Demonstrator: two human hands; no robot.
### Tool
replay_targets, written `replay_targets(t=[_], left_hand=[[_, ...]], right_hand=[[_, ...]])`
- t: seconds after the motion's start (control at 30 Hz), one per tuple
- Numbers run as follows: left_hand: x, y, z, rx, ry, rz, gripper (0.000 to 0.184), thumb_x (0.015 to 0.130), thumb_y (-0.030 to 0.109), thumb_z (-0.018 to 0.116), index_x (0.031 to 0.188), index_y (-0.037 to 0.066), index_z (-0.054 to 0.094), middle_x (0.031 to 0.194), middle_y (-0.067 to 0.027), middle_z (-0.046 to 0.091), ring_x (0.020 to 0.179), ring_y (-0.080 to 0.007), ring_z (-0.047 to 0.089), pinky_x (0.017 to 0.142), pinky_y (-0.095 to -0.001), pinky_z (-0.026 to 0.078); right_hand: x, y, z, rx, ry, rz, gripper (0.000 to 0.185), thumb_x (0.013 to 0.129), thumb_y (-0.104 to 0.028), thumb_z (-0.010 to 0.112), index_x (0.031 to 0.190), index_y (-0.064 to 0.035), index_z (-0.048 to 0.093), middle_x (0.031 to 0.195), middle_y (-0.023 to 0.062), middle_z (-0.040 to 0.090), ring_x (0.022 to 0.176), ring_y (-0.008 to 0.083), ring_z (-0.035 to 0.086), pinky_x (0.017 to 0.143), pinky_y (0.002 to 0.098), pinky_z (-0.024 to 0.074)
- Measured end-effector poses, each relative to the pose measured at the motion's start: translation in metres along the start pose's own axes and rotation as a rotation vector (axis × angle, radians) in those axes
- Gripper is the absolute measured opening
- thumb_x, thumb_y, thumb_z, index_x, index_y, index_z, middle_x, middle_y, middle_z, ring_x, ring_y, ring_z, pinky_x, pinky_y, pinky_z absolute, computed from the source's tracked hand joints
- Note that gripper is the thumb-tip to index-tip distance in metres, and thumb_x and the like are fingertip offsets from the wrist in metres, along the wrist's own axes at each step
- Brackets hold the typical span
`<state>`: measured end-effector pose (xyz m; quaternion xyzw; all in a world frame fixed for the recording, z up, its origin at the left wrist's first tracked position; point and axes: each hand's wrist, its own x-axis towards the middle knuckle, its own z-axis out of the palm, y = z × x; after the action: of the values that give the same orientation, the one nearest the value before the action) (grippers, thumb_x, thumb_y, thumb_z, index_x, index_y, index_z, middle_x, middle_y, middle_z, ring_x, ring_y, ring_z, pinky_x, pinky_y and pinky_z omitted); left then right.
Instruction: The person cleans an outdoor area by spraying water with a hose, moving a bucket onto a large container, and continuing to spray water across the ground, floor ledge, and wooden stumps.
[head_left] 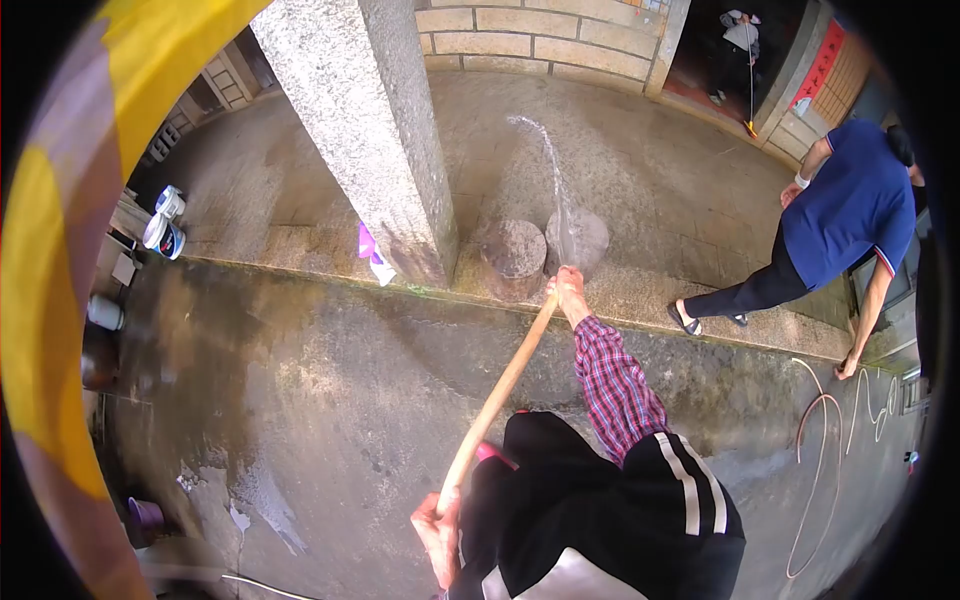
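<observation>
A pale hose (505, 385) runs from the lower left up to the middle of the view. My left hand (437, 532) is closed round its lower part, beside my dark clothing. My right hand (568, 290), below a checked sleeve, grips the upper end. From there a stream of water (555, 165) shoots up and away over the raised paved floor (640, 160). Two round stone blocks (513, 250) stand side by side just beyond my right hand; the water passes in front of the right one.
A rough stone pillar (370, 130) rises left of the blocks, with white buckets (163, 236) farther left. At right a person in blue (850, 215) leans down near a thin hose (838, 430). Another person (738, 45) stands in the doorway with a long stick.
</observation>
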<state>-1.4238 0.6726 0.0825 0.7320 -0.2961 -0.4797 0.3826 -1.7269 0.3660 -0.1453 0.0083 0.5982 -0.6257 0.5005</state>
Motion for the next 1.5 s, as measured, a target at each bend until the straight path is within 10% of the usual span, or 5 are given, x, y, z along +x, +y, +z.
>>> replay_targets(t=[0.3, 0.37, 0.77, 0.83, 1.5], left_hand=[[0.065, 0.045, 0.045, 0.080, 0.022, 0.044, 0.026, 0.073, 0.022, 0.059, 0.057, 0.004, 0.049, 0.047, 0.0065, 0.034, 0.042, -0.0033, 0.030, 0.034, -0.0212, 0.034], [0.076, 0.056, 0.059, 0.040, 0.054, -0.018, 0.029, 0.071, 0.023, 0.062, 0.059, -0.002, 0.052, 0.048, 0.0050, 0.039, 0.047, -0.0041, 0.030, 0.042, -0.0221, 0.021], [0.111, 0.083, 0.133, 0.034, 0.047, 0.069, 0.029, 0.073, 0.020, 0.061, 0.054, 0.003, 0.048, 0.044, 0.0064, 0.035, 0.041, -0.0028, 0.025, 0.039, -0.0222, 0.015], [0.107, 0.094, 0.137, 0.054, 0.015, 0.004, 0.029, 0.072, 0.023, 0.062, 0.059, 0.000, 0.051, 0.050, 0.0045, 0.041, 0.047, -0.0040, 0.031, 0.042, -0.0223, 0.022], [0.124, 0.099, 0.161, 0.013, 0.037, 0.051, 0.030, 0.071, 0.023, 0.061, 0.054, 0.002, 0.049, 0.043, 0.0046, 0.037, 0.039, -0.0042, 0.028, 0.038, -0.0234, 0.017]], right_hand=[[0.070, -0.020, 0.066, 0.072, -0.007, 0.051, 0.009, 0.079, -0.012, 0.040, 0.083, -0.0143, 0.033, 0.052, 0.0060, 0.038, 0.035, 0.0159, 0.037, 0.030, 0.0293, 0.0340], [0.086, -0.026, 0.084, 0.074, -0.031, 0.056, 0.008, 0.079, -0.013, 0.041, 0.082, -0.0141, 0.033, 0.052, 0.0059, 0.038, 0.035, 0.0159, 0.038, 0.030, 0.0292, 0.0343], [0.153, -0.075, 0.146, 0.027, -0.255, 0.090, 0.021, 0.081, -0.020, 0.040, 0.062, -0.0138, 0.033, 0.047, 0.0032, 0.034, 0.034, 0.0177, 0.036, 0.032, 0.0318, 0.0330], [0.167, -0.072, 0.148, 0.010, -0.367, 0.125, 0.006, 0.080, -0.015, 0.042, 0.081, -0.0110, 0.037, 0.051, 0.0059, 0.040, 0.036, 0.0155, 0.040, 0.031, 0.0280, 0.0364], [0.165, -0.129, 0.179, 0.125, -0.265, -0.074, 0.012, 0.084, -0.022, 0.038, 0.091, -0.0132, 0.035, 0.056, 0.0033, 0.039, 0.035, 0.0111, 0.035, 0.029, 0.0254, 0.0317]])
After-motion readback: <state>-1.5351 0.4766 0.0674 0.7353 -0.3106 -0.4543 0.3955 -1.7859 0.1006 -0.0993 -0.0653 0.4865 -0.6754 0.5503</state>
